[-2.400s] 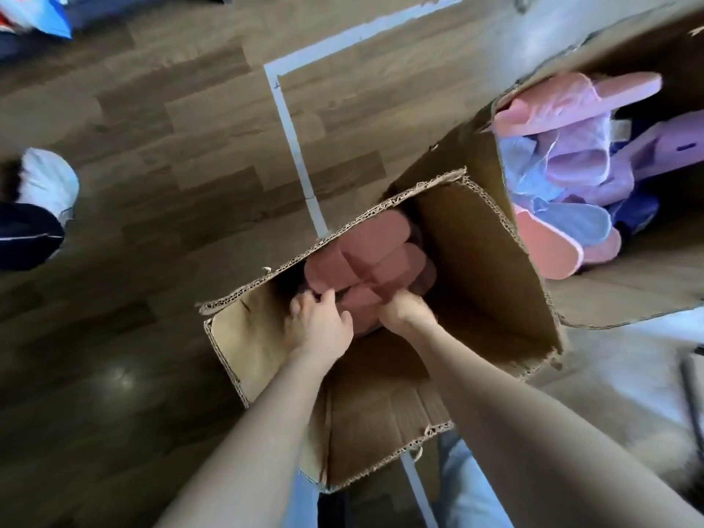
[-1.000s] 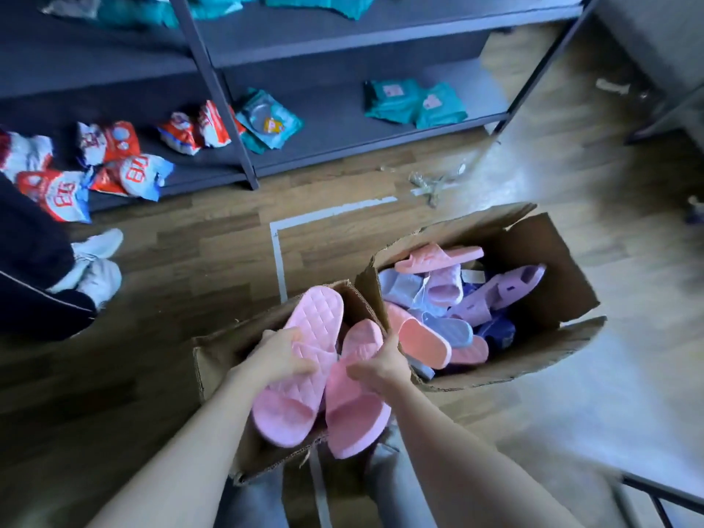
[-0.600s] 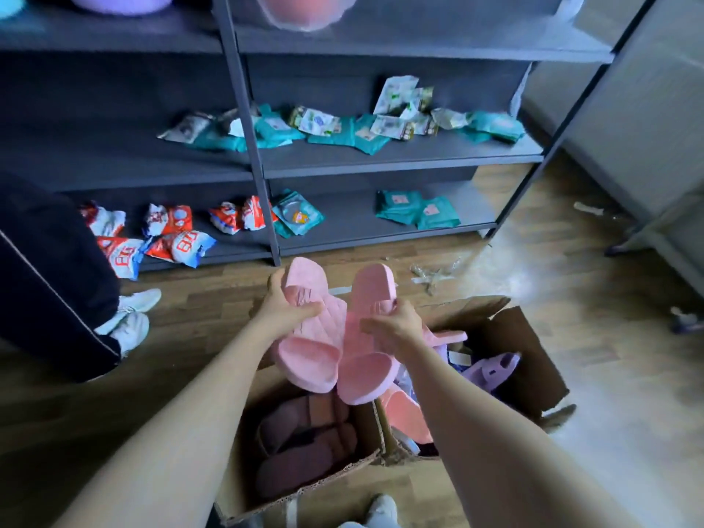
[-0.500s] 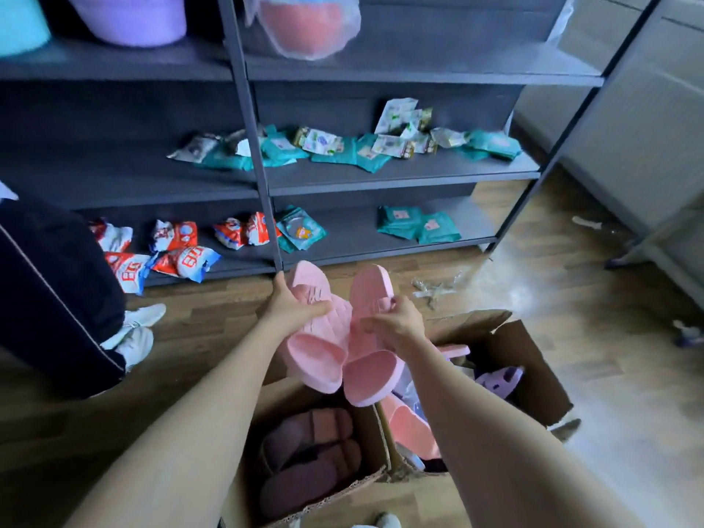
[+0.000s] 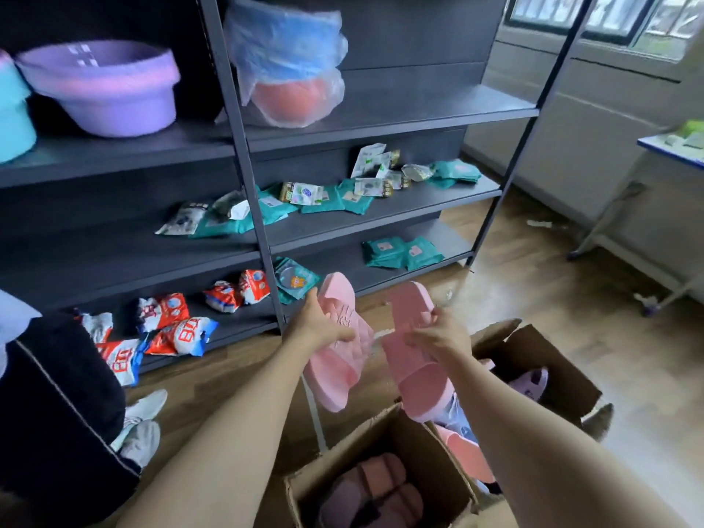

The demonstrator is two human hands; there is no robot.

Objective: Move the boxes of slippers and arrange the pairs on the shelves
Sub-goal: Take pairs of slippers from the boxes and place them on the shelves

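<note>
Dark shelving (image 5: 381, 120) | packet writing unreadable | left hand (image 5: 318, 329), right hand (image 5: 438, 333) fingers each gripping pink slipper (image 5: 339, 352)

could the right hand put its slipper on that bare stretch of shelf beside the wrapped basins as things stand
Probably yes. The right hand holds its pink slipper in open air before the shelf, and nothing stands between; the wrapped basins sit further left.
</note>
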